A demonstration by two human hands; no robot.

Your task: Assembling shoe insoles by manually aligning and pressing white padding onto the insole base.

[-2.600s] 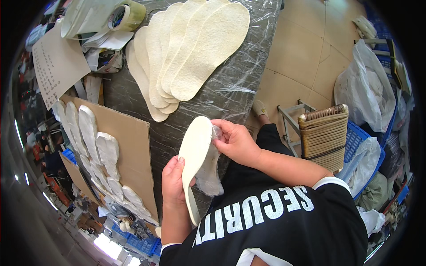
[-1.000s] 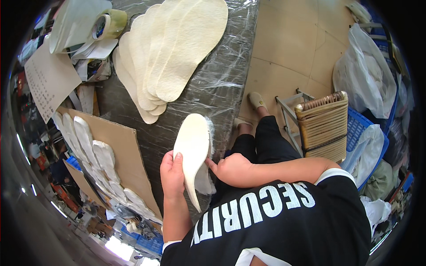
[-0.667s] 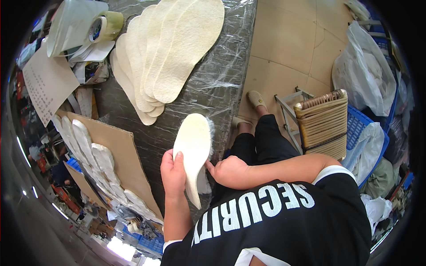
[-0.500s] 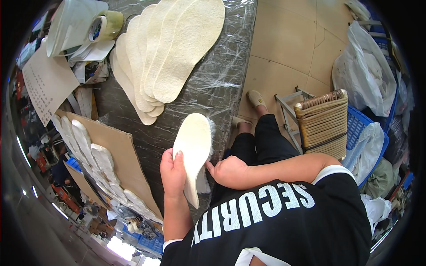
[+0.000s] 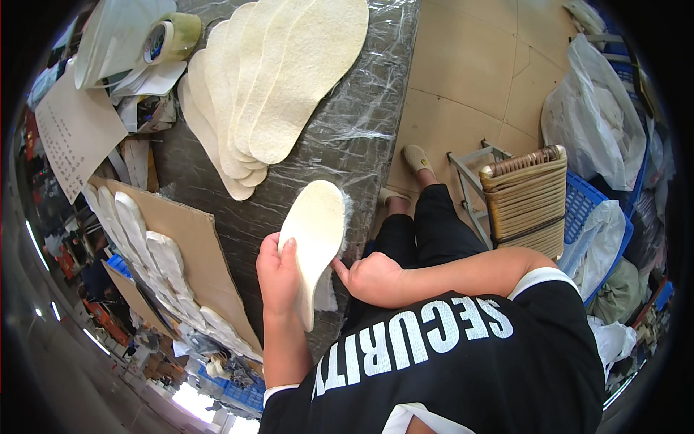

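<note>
The left hand (image 5: 280,271) grips a cream insole (image 5: 312,242) by its edge, fingers wrapped over the face, tilting it above the near edge of the tabletop (image 5: 347,141) so its underside faces the right hand (image 5: 372,278). That hand is loosely curled with fingertips pressed to the insole's rim, likely working the white backing (image 5: 325,298) hanging there. More insoles (image 5: 278,87) lie fanned on the plastic-wrapped tabletop, within reach.

Cream insole (image 5: 316,235) (fuzzy white edge); grey table (image 5: 361,137).

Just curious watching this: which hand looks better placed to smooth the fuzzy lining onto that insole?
Probably the right hand: its fingertips already touch the edge of the cream insole, and it holds nothing. The left hand grips the insole, steadying it.
</note>
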